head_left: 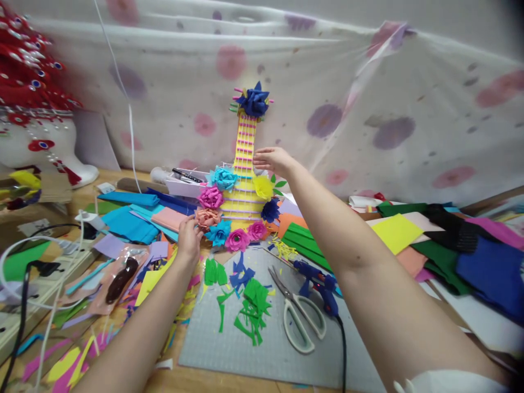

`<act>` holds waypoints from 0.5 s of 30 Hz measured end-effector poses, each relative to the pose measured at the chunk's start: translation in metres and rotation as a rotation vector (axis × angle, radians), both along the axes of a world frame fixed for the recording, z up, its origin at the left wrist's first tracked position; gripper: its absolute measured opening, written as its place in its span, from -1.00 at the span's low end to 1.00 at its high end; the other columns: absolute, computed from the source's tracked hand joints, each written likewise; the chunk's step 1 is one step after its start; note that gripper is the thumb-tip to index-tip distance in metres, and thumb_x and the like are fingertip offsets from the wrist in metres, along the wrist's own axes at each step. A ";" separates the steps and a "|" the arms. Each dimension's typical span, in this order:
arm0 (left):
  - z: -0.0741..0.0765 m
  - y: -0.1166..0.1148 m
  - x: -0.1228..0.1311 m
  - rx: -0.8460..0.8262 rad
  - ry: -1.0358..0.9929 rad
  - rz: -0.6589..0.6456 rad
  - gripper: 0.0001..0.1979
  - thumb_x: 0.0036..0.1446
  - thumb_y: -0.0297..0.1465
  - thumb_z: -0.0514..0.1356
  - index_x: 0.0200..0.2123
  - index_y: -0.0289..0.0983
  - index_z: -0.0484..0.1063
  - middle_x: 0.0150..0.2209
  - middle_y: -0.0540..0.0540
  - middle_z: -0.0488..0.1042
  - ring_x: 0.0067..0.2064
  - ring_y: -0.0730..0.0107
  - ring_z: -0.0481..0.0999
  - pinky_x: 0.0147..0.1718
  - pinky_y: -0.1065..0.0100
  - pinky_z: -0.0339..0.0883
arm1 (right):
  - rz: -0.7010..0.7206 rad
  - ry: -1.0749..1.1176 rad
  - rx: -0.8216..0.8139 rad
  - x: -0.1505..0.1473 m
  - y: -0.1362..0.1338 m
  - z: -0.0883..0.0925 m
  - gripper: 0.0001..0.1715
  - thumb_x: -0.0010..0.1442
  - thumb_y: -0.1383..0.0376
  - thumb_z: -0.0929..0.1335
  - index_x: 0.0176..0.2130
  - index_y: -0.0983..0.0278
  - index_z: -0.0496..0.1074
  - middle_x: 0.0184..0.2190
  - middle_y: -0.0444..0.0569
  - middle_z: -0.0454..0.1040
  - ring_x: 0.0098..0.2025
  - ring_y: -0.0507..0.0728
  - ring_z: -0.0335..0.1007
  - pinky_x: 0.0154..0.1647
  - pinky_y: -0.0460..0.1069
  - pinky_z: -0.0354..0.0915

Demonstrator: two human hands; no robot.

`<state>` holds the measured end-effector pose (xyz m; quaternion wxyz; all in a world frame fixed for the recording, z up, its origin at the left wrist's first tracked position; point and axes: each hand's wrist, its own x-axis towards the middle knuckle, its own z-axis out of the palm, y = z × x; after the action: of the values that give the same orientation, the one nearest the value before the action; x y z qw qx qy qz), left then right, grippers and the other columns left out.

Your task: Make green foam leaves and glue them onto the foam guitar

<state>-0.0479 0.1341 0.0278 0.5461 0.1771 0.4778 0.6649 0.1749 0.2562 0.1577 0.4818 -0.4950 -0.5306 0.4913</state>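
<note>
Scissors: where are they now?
In the head view, the scissors lie on the grey mat, between green paper scraps on the left and the blue glue gun on the right.

1. Lower centre, the near edge of the gray mat lies bare; I can pass there.
2. Scissors, glue gun and green scraps crowd its middle.
3. The flowered tower stands upright behind.

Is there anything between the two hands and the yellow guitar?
Nothing visible. The right hand touches the neck of the guitar, and the left hand is against the peach flower on its body.
</note>
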 end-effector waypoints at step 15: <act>-0.003 -0.008 -0.012 0.020 0.240 0.021 -0.84 -0.09 -0.45 0.00 -0.35 -0.23 0.20 -0.35 -0.02 0.33 -0.24 0.48 0.41 -0.28 0.48 0.28 | -0.206 -0.370 0.136 -0.007 -0.099 -0.025 -0.91 -0.04 0.50 0.32 -0.45 0.34 0.37 -0.50 -0.06 0.37 -0.40 0.04 0.38 -0.21 0.06 0.33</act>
<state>-0.0603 0.1258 0.0247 0.4761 0.2559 0.5350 0.6494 0.1675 0.1573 0.1323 0.4561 -0.5946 -0.5886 0.3033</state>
